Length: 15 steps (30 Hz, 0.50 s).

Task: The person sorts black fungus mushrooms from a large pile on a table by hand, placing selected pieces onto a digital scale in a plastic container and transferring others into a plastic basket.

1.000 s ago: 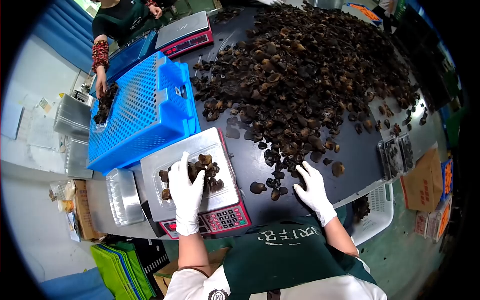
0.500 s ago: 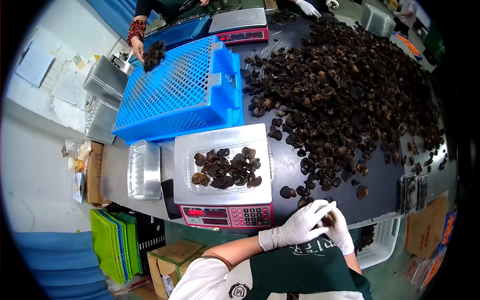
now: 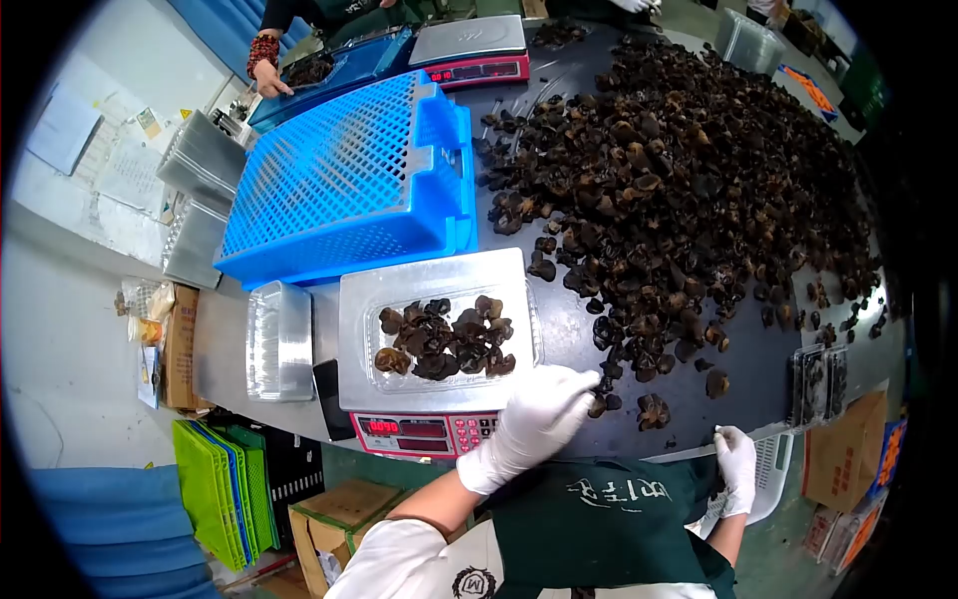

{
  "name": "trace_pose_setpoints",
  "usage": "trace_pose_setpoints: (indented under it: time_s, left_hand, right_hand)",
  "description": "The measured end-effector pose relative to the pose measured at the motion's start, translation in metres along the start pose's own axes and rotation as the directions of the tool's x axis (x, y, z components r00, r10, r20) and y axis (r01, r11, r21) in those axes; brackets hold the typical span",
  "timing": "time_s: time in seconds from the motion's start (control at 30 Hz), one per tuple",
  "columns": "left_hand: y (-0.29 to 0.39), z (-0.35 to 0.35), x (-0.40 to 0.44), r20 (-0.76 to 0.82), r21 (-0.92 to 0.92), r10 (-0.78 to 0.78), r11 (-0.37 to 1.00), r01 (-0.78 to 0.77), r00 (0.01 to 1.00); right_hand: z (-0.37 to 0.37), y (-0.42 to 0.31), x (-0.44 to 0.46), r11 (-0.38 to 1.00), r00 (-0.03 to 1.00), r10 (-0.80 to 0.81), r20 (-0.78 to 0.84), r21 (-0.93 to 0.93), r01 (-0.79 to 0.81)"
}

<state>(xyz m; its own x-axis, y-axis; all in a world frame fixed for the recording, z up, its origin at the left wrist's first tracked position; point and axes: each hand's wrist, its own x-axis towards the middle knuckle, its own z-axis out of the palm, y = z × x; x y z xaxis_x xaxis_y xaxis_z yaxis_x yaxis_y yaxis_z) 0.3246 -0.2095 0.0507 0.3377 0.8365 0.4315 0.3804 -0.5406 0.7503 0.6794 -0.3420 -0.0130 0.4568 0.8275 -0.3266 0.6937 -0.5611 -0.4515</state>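
Observation:
My left hand, in a white glove, reaches over the front right corner of a scale. Its fingers are drawn together and slightly blurred, beside a few wood ear mushrooms; whether it pinches a piece is hidden. My right hand, also gloved, is curled at the table's front edge, and what its fingers may hold is not clear. Between the hands, a single wood ear mushroom lies on the table. On the scale, a clear plastic tray carries several wood ears; the red display reads about 0.090.
A large heap of wood ears covers the table's right side. A blue crate stands behind the scale, with stacked clear trays at left. Across the table, another person's hand is at a blue bin near a second scale.
My hands were together around a wood ear; now they are apart, left toward the scale, right at the table edge. A wood ear shows between them. The other person's hand no longer holds a clump.

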Motion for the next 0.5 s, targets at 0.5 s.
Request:
trace_pose_setpoints:
  time_s: [0.5]
  left_hand:
    - [0.007,-0.029,-0.018,0.107,0.005,-0.269,0.963,0.270,0.957]
  right_hand:
    - [0.031,-0.070,0.030,0.859,0.816,-0.503,-0.285,-0.060,0.509]
